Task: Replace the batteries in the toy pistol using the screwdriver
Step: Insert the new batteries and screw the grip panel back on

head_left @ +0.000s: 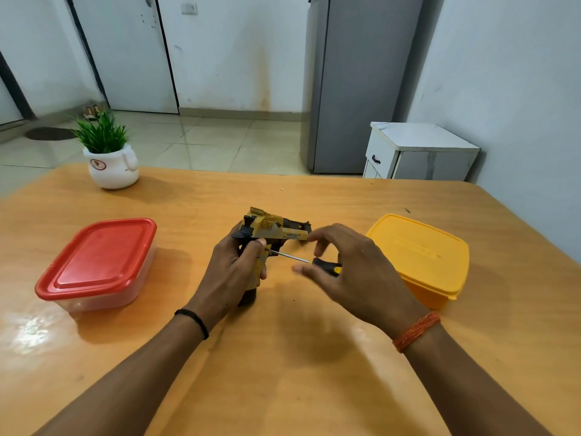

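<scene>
Left hand [234,272], fingers curled round the grip, holds the toy pistol [267,239] upright over the table [283,372], while the screwdriver [309,262] lies crosswise, tip at the grip, handle pinched in the right hand [352,272].

Plastic, metal and glossy wood

The toy pistol [273,229] looks like scuffed yellow and black plastic; the screwdriver [309,262] has a thin shiny metal shaft and glossy plastic handle. The table [283,357] is smooth, glossy wood, and at 9 o'clock the red-lidded box [97,264] has clear plastic walls.
</scene>
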